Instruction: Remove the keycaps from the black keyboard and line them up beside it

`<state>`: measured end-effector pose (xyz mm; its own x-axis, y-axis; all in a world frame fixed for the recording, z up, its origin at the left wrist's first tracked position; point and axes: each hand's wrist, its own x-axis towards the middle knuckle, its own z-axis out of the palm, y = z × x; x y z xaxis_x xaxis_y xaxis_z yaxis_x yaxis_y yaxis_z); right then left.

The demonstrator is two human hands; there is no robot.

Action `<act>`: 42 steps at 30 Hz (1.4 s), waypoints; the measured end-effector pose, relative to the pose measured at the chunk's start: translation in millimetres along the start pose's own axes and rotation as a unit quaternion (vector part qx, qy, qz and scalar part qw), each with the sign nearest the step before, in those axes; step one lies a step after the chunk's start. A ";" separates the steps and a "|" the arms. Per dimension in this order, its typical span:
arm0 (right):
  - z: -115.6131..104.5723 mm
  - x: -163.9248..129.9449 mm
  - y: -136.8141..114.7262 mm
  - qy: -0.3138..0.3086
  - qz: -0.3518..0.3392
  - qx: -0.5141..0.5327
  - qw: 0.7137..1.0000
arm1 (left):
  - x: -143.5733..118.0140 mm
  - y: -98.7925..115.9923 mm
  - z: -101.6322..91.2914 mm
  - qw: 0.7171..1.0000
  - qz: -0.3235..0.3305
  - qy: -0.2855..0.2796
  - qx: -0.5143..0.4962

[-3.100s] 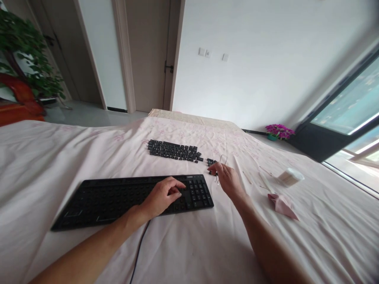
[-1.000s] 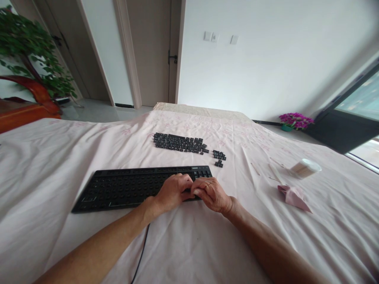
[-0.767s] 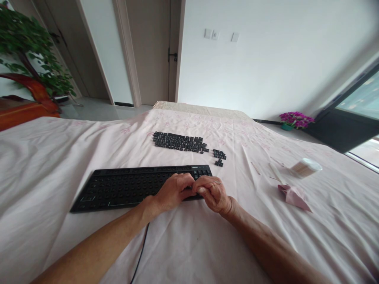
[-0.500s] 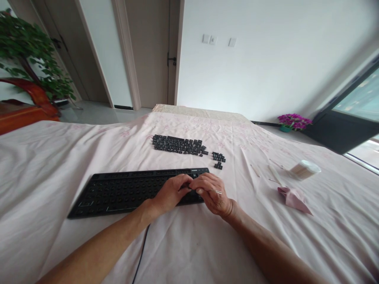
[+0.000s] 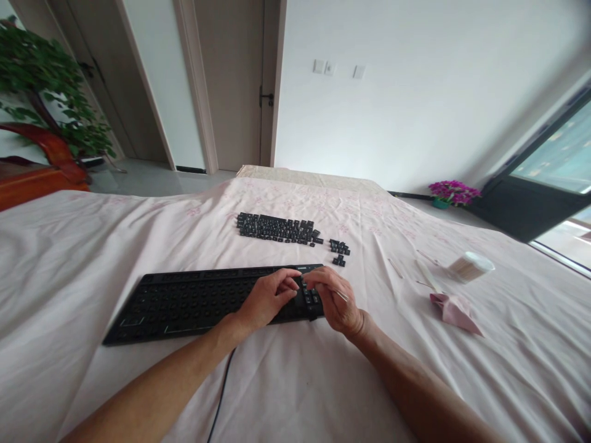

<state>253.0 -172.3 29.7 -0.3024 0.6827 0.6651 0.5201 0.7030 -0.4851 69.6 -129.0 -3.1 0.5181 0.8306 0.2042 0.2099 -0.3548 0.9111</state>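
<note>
A black keyboard lies on the pink cloth, most of its keycaps gone; keycaps still sit on the number pad at its right end. My left hand is over the keyboard just left of the number pad, thumb and fingers apart, with nothing visible between them. My right hand is closed round a thin metal tool, whose end juts out past the fingers; its tip is hidden. The right fingertips are at the top of the number pad. Loose black keycaps lie in rows behind the keyboard.
A smaller group of keycaps lies behind the keyboard's right end. To the right are a clear tub of cotton swabs, several loose swabs and a crumpled pink cloth. The keyboard's cable runs toward me.
My hands, which were touching over the number pad, have moved apart. My left fingers have opened, and my right hand has turned with the metal tool, uncovering number pad keys.
</note>
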 end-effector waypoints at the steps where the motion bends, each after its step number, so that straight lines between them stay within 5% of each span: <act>1: -3.0 2.9 1.3 -0.004 0.021 -0.018 1.000 | 0.0 -0.2 0.1 1.000 -0.001 0.004 0.001; 4: -13.6 12.7 7.0 -0.054 0.102 -0.033 0.993 | -0.1 0.0 -0.3 1.000 0.002 0.000 0.005; 8: -25.5 17.9 13.6 -0.229 0.199 0.019 0.953 | -0.1 0.6 -1.3 1.000 0.009 -0.002 0.010; 13: -28.7 11.2 6.0 -0.371 0.166 -0.017 0.914 | 0.5 -1.1 -2.3 1.000 0.010 0.005 0.012; 22: -21.2 4.1 -15.9 -0.408 0.057 -0.210 0.887 | 1.1 -0.9 -3.2 0.999 0.024 -0.002 0.023; 29: -23.2 7.2 -26.4 -0.444 0.071 -0.242 0.860 | 0.3 2.1 -3.7 1.000 0.013 -0.008 0.023; 42: -25.4 3.9 -30.3 -0.432 0.053 -0.230 0.871 | 1.6 0.1 -4.4 1.000 0.003 -0.020 0.007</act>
<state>256.4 -196.0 61.4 -0.6172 0.7740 -0.1411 0.7868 0.6078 -0.1075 66.9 -125.8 -1.1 0.5517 0.8109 0.1952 0.2182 -0.3663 0.9046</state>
